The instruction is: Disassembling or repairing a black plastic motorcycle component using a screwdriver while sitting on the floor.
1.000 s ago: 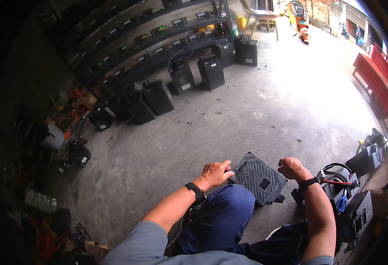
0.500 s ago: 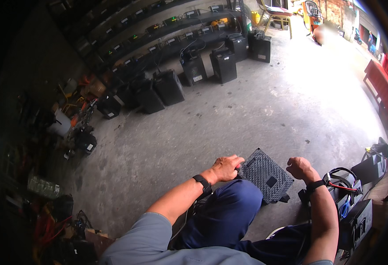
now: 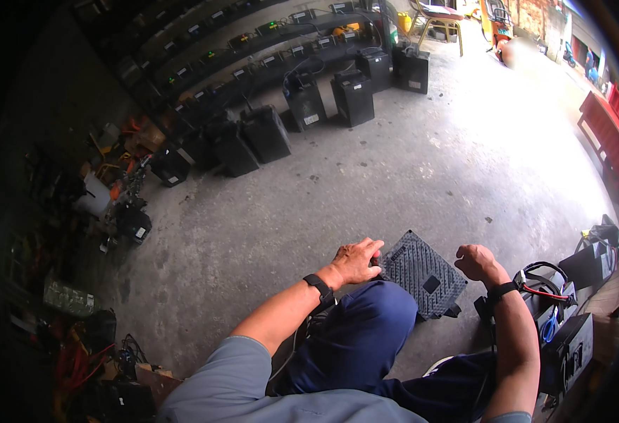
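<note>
In front of my raised knee is a black square box (image 3: 411, 262) with a ribbed top face and a small dark square patch on it. My left hand (image 3: 355, 261) is at its left edge, fingers curled around a small red-and-black object (image 3: 375, 261) whose kind is mostly hidden. By the box's right corner is my right hand (image 3: 480, 264), slightly apart from it, its fingers curled in. Whatever those fingers hold, if anything, is out of sight. A black band circles each wrist.
Beside my right arm are open battery-like cases with cables (image 3: 545, 282) and blue-handled scissors (image 3: 549, 328). Several black battery boxes (image 3: 354, 99) line the floor before a rack of small devices (image 3: 253, 42). A red bench (image 3: 605, 130) stands far right; clutter (image 3: 94, 194) fills the left.
The whole view has shifted slightly, so the floor and boxes sit a little higher. Both hands keep almost the same places beside the black box.
</note>
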Action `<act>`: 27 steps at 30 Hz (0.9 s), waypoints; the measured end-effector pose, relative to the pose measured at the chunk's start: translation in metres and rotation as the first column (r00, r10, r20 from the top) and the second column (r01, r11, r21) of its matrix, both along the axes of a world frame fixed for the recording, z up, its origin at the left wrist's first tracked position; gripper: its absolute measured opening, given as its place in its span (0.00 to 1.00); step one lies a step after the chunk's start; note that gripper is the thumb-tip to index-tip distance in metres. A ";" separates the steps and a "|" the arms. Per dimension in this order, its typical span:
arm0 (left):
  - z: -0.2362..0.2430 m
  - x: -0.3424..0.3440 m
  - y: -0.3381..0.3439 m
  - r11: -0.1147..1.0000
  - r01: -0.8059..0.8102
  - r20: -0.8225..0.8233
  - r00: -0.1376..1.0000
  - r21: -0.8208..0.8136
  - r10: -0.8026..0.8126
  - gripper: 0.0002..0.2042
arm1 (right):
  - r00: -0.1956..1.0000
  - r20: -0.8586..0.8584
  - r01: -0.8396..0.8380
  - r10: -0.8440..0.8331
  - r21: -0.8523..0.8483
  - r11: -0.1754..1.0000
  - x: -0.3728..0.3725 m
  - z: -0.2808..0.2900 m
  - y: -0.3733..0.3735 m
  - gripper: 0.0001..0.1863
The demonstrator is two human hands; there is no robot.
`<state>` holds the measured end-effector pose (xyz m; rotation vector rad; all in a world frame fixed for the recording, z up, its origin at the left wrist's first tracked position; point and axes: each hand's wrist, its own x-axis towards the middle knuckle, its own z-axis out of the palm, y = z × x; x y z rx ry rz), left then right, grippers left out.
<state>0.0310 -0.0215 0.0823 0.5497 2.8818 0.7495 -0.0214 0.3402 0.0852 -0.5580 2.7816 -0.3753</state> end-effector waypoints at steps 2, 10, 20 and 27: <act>-0.013 -0.003 -0.005 0.993 0.083 -0.052 0.996 0.085 -0.079 0.23 | 1.000 -0.011 -0.008 0.008 -0.013 1.000 0.000 -0.002 0.001 0.11; -0.006 -0.003 -0.002 0.998 0.051 -0.122 0.991 0.021 -0.049 0.23 | 0.999 -0.033 -0.039 0.038 -0.023 0.999 -0.001 -0.011 0.006 0.10; -0.006 -0.004 -0.002 0.991 0.119 -0.106 0.988 0.063 -0.112 0.19 | 0.999 0.026 0.039 -0.038 -0.027 0.999 0.001 0.001 0.000 0.13; 0.005 0.000 0.005 0.999 -0.005 -0.134 0.991 0.039 0.010 0.18 | 0.998 0.029 0.057 -0.056 -0.027 0.998 0.001 0.003 -0.001 0.12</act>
